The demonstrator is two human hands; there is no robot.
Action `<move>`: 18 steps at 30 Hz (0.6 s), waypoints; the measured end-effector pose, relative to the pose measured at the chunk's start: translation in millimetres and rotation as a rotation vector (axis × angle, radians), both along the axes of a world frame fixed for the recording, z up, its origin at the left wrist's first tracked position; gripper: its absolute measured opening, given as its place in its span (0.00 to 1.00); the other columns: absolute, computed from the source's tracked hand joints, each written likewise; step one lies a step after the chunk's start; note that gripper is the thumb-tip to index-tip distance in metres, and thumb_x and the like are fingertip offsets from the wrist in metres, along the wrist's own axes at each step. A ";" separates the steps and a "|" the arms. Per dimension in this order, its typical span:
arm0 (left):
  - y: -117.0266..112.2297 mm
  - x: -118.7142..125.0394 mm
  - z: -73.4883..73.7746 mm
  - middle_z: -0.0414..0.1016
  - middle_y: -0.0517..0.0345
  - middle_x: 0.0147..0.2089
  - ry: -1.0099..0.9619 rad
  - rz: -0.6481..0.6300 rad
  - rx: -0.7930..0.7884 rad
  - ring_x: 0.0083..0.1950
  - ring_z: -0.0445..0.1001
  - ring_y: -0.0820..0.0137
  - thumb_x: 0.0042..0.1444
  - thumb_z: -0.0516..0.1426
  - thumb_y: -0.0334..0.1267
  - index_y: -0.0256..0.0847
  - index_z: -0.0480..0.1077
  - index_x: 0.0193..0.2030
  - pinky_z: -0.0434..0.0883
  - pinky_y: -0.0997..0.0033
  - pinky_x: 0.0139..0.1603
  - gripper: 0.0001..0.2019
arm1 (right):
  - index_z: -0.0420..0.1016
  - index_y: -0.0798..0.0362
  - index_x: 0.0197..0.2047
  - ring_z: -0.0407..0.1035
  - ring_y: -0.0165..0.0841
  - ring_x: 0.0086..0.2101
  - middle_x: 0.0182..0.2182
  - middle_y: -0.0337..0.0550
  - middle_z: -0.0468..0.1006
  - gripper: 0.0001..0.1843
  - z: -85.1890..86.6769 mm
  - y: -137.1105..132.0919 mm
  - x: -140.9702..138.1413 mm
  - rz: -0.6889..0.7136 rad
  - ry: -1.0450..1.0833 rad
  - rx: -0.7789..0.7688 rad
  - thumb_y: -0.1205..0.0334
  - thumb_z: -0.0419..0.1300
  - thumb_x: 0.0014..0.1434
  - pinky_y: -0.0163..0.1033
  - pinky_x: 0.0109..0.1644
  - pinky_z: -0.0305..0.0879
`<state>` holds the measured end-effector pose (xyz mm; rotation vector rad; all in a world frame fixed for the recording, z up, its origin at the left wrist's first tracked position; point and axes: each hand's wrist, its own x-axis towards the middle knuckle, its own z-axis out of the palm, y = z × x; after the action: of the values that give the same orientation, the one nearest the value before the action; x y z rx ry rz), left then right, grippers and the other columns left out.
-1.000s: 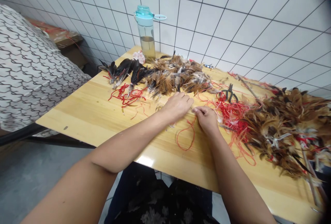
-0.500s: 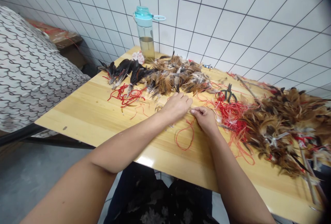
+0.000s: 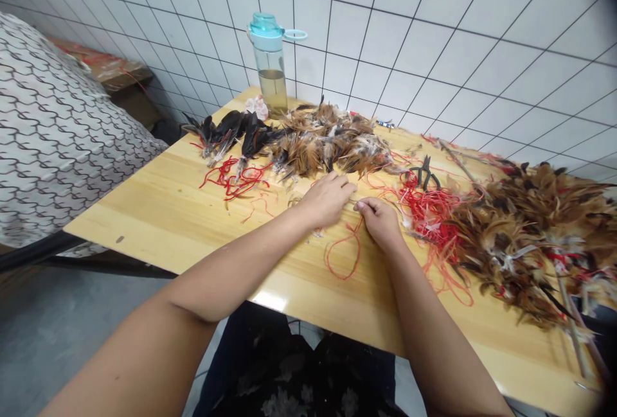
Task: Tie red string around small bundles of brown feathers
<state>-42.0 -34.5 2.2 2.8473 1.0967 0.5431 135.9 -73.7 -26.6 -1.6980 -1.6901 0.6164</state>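
My left hand (image 3: 330, 198) is closed over the middle of the wooden table (image 3: 159, 211), fingers curled down; what they hold is hidden. Close to its right, my right hand (image 3: 380, 219) pinches the upper end of a red string (image 3: 357, 256) between thumb and forefinger. The string's loop lies on the wood below the two hands. Just beyond my left hand is a heap of brown feather bundles (image 3: 308, 147), with black feather bundles (image 3: 250, 134) to its left.
A bottle (image 3: 270, 63) with a turquoise lid stands by the tiled wall. Black-handled pliers (image 3: 426, 174) lie near tangled red string (image 3: 434, 211). Brown feather dusters (image 3: 520, 230) with sticks cover the right side. Cut red strings (image 3: 236, 179) lie left. A patterned cloth (image 3: 62, 134) bulges beyond the left edge.
Hardly anything differs. My left fingers have shifted very slightly, and my right hand stays at the string's end. The loop lies as before.
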 end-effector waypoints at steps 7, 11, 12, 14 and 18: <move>8.6 -0.1 -14.4 0.71 0.51 0.42 -0.094 -0.026 -0.094 0.47 0.64 0.63 0.63 0.51 0.38 0.41 0.76 0.44 0.65 0.63 0.50 0.13 | 0.78 0.51 0.33 0.70 0.35 0.33 0.32 0.43 0.80 0.13 0.4 -0.8 -2.9 -0.005 -0.026 -0.013 0.57 0.53 0.58 0.40 0.40 0.62; 12.2 -0.2 -17.5 0.70 0.51 0.41 -0.104 -0.024 -0.074 0.45 0.64 0.65 0.64 0.50 0.39 0.40 0.77 0.40 0.64 0.64 0.48 0.14 | 0.77 0.51 0.36 0.68 0.34 0.29 0.27 0.41 0.77 0.13 -0.3 -1.2 -3.6 -0.045 -0.008 0.004 0.53 0.55 0.58 0.38 0.34 0.61; 12.3 -0.5 -16.8 0.71 0.51 0.41 -0.093 -0.025 -0.058 0.45 0.63 0.65 0.64 0.50 0.38 0.39 0.77 0.39 0.64 0.64 0.47 0.14 | 0.77 0.52 0.37 0.67 0.34 0.27 0.25 0.40 0.76 0.14 0.1 -1.6 -3.7 -0.047 -0.016 0.015 0.53 0.55 0.58 0.38 0.33 0.61; 11.9 -1.5 -14.4 0.71 0.50 0.42 -0.057 -0.027 -0.017 0.46 0.63 0.64 0.64 0.50 0.38 0.38 0.76 0.39 0.63 0.64 0.47 0.14 | 0.77 0.52 0.41 0.66 0.34 0.27 0.24 0.40 0.74 0.15 2.0 -3.0 -4.4 -0.037 -0.079 0.049 0.53 0.55 0.59 0.38 0.32 0.60; 8.5 -3.0 -9.1 0.71 0.48 0.42 0.037 -0.040 0.069 0.47 0.64 0.61 0.63 0.51 0.37 0.37 0.75 0.39 0.63 0.63 0.45 0.12 | 0.78 0.49 0.48 0.68 0.36 0.32 0.33 0.44 0.78 0.15 9.5 -8.3 -9.0 0.002 -0.362 0.121 0.56 0.56 0.60 0.39 0.34 0.57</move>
<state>-45.0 -26.0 -6.9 2.9433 1.0440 0.5379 126.9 -82.1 -17.1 -1.7985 -1.9321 0.2073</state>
